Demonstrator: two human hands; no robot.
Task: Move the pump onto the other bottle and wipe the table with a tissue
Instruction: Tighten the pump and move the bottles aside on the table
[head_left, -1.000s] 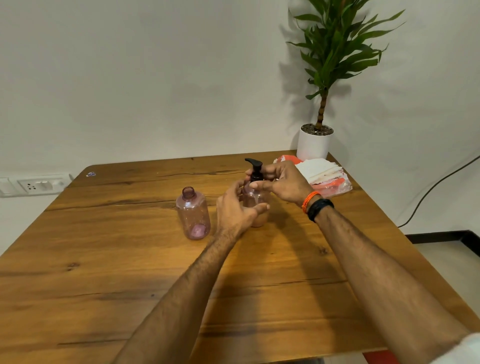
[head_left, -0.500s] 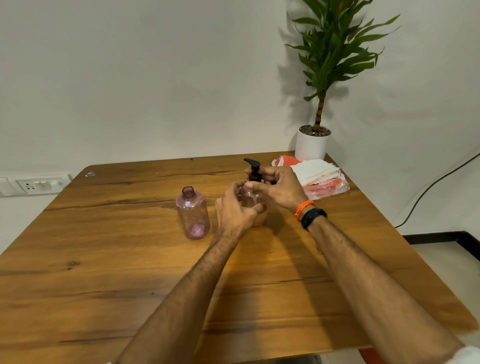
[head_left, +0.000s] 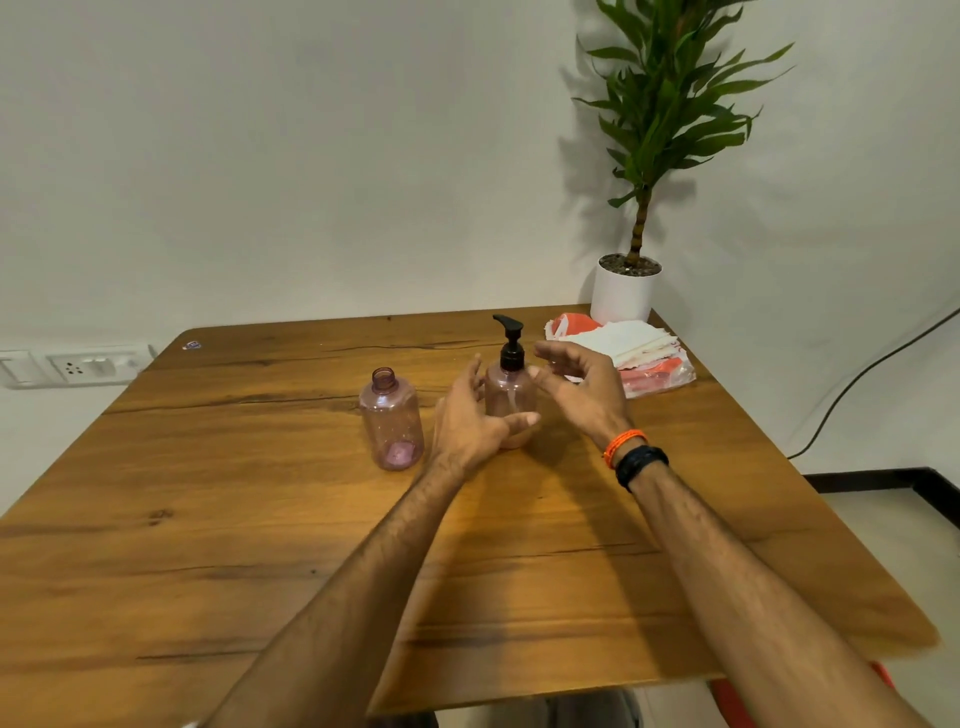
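Note:
Two pink see-through bottles stand upright on the wooden table (head_left: 260, 545). The right bottle (head_left: 510, 395) carries the black pump (head_left: 510, 343). The left bottle (head_left: 390, 421) has an open neck and no pump. My left hand (head_left: 470, 421) is open just left of the pump bottle, thumb stretched in front of its base. My right hand (head_left: 582, 387) is open just right of it, fingers spread and apart from the pump. A stack of white tissues (head_left: 621, 343) lies on an orange plastic packet at the back right.
A potted plant in a white pot (head_left: 623, 291) stands at the table's back right corner. A wall socket strip (head_left: 78, 366) sits at the left. A black cable (head_left: 872, 374) runs down the right wall. The table's right edge drops off to the floor.
Both hands have let go: the right hand came off the pump and the left off the bottle body. Each has drawn slightly outward, and the pump bottle stands alone.

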